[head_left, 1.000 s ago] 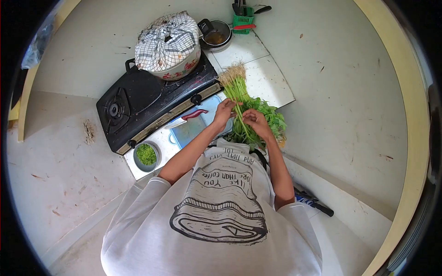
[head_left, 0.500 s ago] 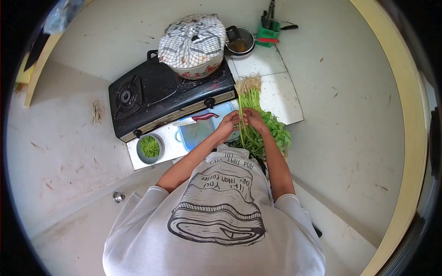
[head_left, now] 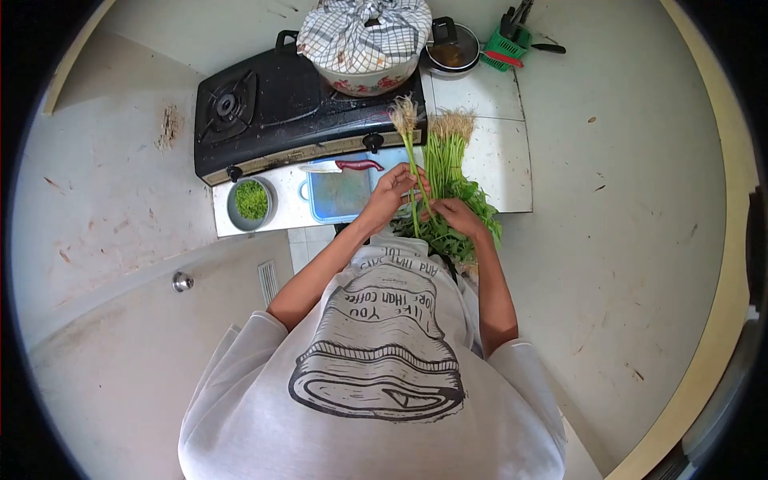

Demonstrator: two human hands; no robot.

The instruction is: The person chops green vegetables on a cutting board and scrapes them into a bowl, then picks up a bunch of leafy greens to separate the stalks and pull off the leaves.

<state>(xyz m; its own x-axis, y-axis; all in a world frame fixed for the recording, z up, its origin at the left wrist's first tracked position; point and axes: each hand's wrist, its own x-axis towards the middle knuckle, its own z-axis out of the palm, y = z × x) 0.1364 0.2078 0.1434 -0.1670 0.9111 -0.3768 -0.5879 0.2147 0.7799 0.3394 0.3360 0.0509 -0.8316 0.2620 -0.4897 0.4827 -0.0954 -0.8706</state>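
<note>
My left hand [head_left: 390, 197] is closed around a few green stalks [head_left: 410, 147], whose pale roots point up toward the stove. To their right lies a larger bunch of leafy greens [head_left: 445, 158] with its roots at the far end. My right hand [head_left: 458, 216] is at the leafy lower part of the stalks, with its fingers pinched on a stem. Left of the hands is a blue-rimmed chopping board [head_left: 340, 194]. A knife with a dark red handle [head_left: 358, 166] rests across the board's far edge.
A grey bowl of chopped greens [head_left: 250, 205] sits at the counter's left. Behind stands a black gas stove [head_left: 288, 104] with a cloth-covered pot [head_left: 364, 48]. Further right are a small pan [head_left: 453, 56] and a green utensil basket [head_left: 506, 46]. Walls enclose the counter.
A few stalks now stand apart to the left of the bunch, in my left hand. My right hand has moved lower along the stems. The camera view has shifted, so the stove appears higher.
</note>
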